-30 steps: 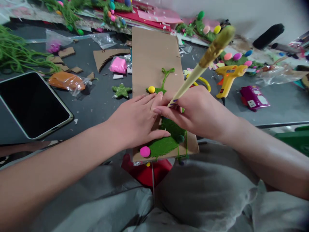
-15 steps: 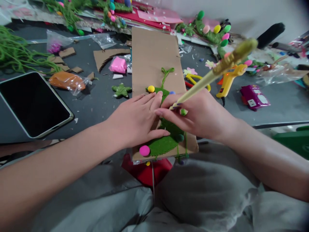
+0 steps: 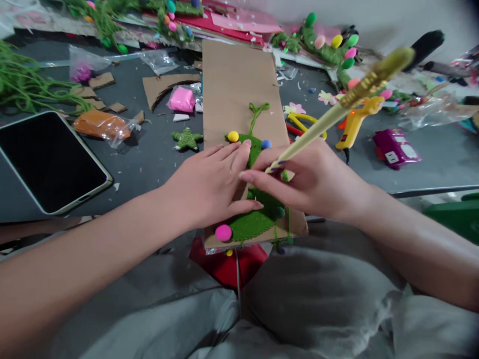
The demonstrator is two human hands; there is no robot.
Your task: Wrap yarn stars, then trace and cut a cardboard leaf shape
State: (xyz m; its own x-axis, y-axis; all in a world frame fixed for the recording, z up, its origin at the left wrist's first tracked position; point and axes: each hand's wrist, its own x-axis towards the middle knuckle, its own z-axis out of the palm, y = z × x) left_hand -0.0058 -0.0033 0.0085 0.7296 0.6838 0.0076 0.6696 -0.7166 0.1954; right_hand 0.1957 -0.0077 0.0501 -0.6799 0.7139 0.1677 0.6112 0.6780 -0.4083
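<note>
My left hand (image 3: pixel 209 184) lies flat across a green felt tree shape (image 3: pixel 252 224) on a strip of brown cardboard (image 3: pixel 239 75). Its fingers are stretched out and cover part of the felt. In a pinch between thumb and fingers, my right hand (image 3: pixel 307 174) holds a slim pale-yellow pen (image 3: pixel 310 134) with a gold ornate end, tilted up to the right. The pen's tip is hidden by my fingers. Around the felt's edge sit a yellow ball (image 3: pixel 233 136), a blue ball (image 3: pixel 266 144) and a pink ball (image 3: pixel 223 233). A green yarn bow (image 3: pixel 258 108) tops it.
A tablet (image 3: pixel 52 162) and green yarn (image 3: pixel 30 82) occupy the left. Beyond the cardboard's left side lies a green star (image 3: pixel 187 139). On the right are yellow-handled scissors (image 3: pixel 299 122), a yellow glue gun (image 3: pixel 355 122) and a purple packet (image 3: pixel 395 148). Decorated greenery (image 3: pixel 324 50) lines the back.
The pen's top end has swung slightly up and to the right. My right hand has shifted a little, uncovering more of the blue ball. My left hand keeps its place.
</note>
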